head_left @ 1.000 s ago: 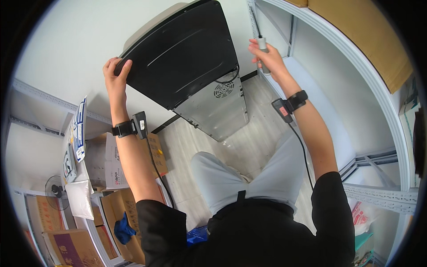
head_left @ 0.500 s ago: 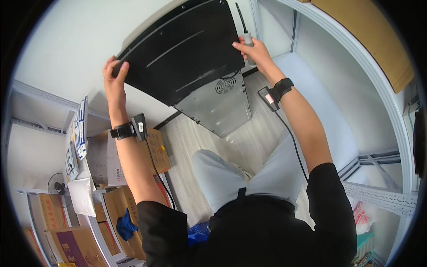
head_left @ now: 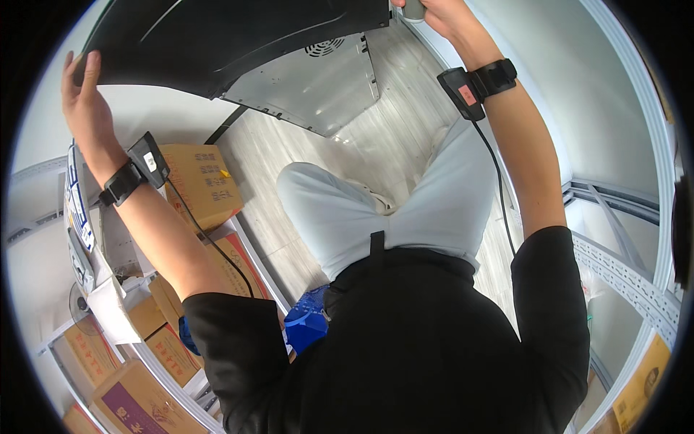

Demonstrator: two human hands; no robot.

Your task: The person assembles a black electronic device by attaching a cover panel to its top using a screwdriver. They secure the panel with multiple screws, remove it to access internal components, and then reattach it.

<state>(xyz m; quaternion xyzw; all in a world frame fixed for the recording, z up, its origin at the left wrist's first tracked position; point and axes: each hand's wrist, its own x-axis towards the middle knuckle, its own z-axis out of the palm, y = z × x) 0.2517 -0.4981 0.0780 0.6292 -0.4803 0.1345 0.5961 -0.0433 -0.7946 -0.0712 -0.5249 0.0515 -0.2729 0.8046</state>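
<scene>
A large black panel [head_left: 238, 40], slightly curved, is held up at the top of the view, its upper part cut off by the frame edge. My left hand [head_left: 90, 108] is closed on its left edge, thumb on the near face. At the panel's right corner is my right hand [head_left: 448, 18], partly out of view. It grips a screwdriver [head_left: 413, 10], of which only the grey handle's end shows, with fingertips at the panel's edge. Below and behind the panel stands a silver metal casing [head_left: 307, 83] with a round vent grille [head_left: 324, 48].
Cardboard boxes [head_left: 199, 184] stand to the left beside white metal shelving. A blue bag [head_left: 307, 318] lies near my left side. Pale wood-look flooring [head_left: 264, 152] surrounds my legs. A metal rack [head_left: 629, 267] runs along the right. Cables hang from both wrist devices.
The view has shifted, and the panel sits higher and farther left in it. My hands are wider apart in the picture. The screwdriver's shaft has passed out of the frame.
</scene>
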